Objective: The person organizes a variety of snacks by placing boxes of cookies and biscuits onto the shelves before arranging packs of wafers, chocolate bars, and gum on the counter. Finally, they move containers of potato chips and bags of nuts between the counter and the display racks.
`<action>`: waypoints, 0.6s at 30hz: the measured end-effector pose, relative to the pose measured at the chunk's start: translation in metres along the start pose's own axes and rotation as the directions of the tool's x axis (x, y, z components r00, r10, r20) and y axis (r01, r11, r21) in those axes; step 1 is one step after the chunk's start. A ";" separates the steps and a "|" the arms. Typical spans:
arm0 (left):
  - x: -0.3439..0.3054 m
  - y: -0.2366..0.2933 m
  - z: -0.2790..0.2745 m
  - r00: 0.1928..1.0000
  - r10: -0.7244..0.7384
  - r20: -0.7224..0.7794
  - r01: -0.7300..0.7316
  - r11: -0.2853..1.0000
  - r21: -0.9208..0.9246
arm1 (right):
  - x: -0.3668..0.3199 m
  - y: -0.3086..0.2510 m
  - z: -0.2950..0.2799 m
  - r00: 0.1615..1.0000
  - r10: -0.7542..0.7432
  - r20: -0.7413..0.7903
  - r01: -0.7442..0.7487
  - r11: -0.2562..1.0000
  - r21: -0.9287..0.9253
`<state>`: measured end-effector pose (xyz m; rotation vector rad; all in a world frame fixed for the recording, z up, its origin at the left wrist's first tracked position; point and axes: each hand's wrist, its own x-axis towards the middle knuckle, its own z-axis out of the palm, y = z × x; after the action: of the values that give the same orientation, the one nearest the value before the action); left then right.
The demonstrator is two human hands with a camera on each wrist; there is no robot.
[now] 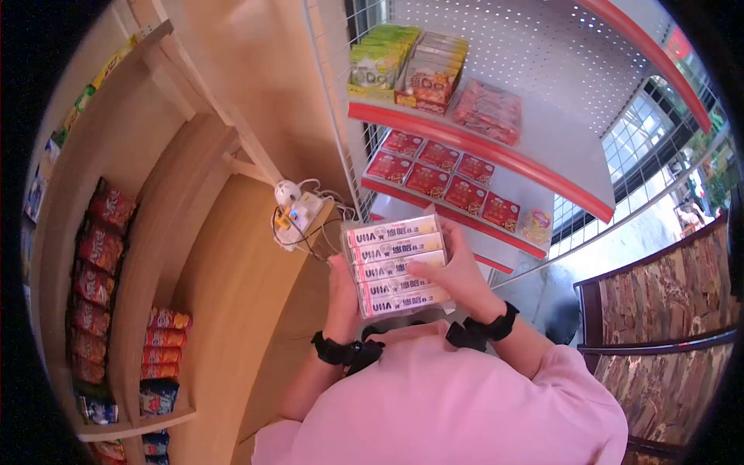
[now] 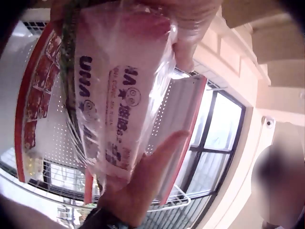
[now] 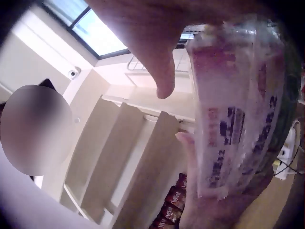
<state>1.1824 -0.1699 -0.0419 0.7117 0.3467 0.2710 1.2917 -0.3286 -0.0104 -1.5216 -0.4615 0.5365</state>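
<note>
In front of the pink shirt, both hands hold a clear-wrapped pack of UHA candy sticks (image 1: 395,267), several white bars with dark lettering stacked side by side. The left hand (image 1: 341,291) grips its left side, thumb up along the edge. On the right side, the right hand (image 1: 461,275) holds it with the thumb across the printed face; its other fingers are largely hidden. The left wrist view shows the crinkled film of the pack (image 2: 124,95) and the left hand (image 2: 195,28) at its upper end. In the right wrist view the right thumb stands apart from the pack (image 3: 233,119).
Ahead, a red-edged shelf rack (image 1: 480,139) carries green and orange snack packets (image 1: 407,70) and red boxes (image 1: 446,174). A curved wooden counter (image 1: 240,271) with a power strip (image 1: 298,213) lies left, beside shelves of chip bags (image 1: 97,283). Brown patterned panels (image 1: 659,310) stand right.
</note>
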 end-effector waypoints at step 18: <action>0.007 0.028 0.032 0.891 0.354 -0.285 -0.202 0.871 0.448 | -0.009 0.022 -0.082 0.994 0.108 -0.028 -0.091 0.928 0.361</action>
<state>1.1978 -0.1654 -0.0018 1.1358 0.6629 0.6273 1.3321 -0.4006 -0.0322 -1.2058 -0.2325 0.6257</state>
